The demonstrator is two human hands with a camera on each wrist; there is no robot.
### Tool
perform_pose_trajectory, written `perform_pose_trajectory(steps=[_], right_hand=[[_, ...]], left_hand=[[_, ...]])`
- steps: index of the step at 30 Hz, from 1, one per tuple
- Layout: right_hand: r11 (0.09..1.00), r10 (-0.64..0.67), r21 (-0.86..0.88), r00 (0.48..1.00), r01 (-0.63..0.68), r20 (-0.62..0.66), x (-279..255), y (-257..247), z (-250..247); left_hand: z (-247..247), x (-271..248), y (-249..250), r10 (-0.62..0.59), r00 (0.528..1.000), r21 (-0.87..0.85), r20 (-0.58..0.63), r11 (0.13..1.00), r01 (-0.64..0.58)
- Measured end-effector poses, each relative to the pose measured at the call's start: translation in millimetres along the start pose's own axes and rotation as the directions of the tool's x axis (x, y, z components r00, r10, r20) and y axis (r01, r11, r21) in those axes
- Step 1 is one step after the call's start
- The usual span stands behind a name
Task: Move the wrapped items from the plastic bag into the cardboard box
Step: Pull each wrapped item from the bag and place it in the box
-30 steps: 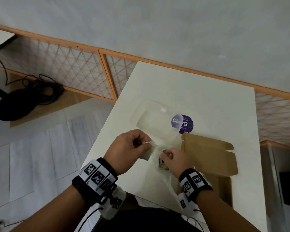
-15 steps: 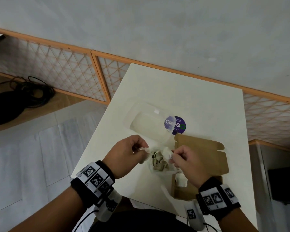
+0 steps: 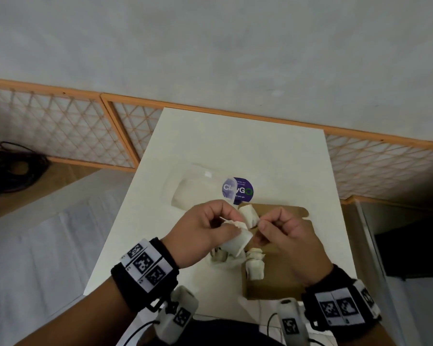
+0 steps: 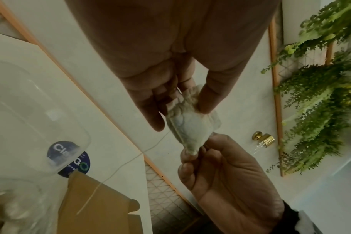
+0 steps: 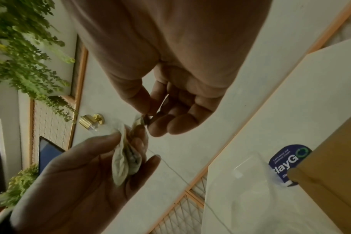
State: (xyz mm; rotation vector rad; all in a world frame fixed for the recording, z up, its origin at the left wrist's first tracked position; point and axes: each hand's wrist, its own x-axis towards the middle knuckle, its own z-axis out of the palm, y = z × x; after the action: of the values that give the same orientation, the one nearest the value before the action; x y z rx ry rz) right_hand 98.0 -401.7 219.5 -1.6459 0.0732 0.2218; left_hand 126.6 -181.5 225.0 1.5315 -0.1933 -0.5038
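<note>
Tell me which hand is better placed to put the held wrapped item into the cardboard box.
The right hand: it already pinches the wrapped item and hangs over the cardboard box, while the left hand is beside it.

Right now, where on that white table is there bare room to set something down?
The table is bare at its far end, beyond the clear container and the purple sticker. The near side is crowded: cardboard box, plastic bag, both hands.

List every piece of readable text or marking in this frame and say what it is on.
"ClayGO": round purple sticker on the white table, partly under a clear plastic lid.
Small print on the sticker: too blurred to read.
Black-and-white square code tags on both wristbands: patterns, no words.
</note>
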Motion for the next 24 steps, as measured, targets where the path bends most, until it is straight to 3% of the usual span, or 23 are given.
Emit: perform_pose_trajectory(steps=[5, 8, 12, 14, 16, 19, 24], right_hand=[[0.991, -0.072, -0.118, 0.997, 0.069, -0.019, -5, 4, -2], [0.990, -0.059, -0.129, 0.998, 0.056, -0.020, -6, 2, -2], [0.978, -0.102, -0.181, 0.995, 0.102, 0.009, -3, -8, -3], [0.963, -0.137, -0.221, 0.987, 0.152, 0.082, 1, -10, -1], [0.963, -0.139, -0.211, 0.981, 0.166, 0.138, 6, -9, 3], [0.965, -0.149, -0.194, 0.976, 0.178, 0.156, 9, -8, 8], [0.962, -0.148, -0.204, 0.974, 0.182, 0.174, 11, -6, 5]], left_hand=[[3, 8, 7, 0.026, 0.999, 0.063, -0.031, 0.998, -0.024], [1, 9, 11, 0.068, 0.997, 0.270, -0.022, 0.961, -0.060], [-4, 9, 20, 0.119, 0.987, 0.612, 0.108, 0.775, -0.160], [-4, 9, 24, 0.138, 0.972, 0.701, 0.192, 0.673, -0.234], [-4, 10, 27, 0.158, 0.963, 0.722, 0.217, 0.638, -0.267], [-7, 10, 34, 0.170, 0.969, 0.718, 0.180, 0.650, -0.248], [-15, 8, 41, 0.112, 0.988, 0.640, 0.104, 0.753, -0.152]])
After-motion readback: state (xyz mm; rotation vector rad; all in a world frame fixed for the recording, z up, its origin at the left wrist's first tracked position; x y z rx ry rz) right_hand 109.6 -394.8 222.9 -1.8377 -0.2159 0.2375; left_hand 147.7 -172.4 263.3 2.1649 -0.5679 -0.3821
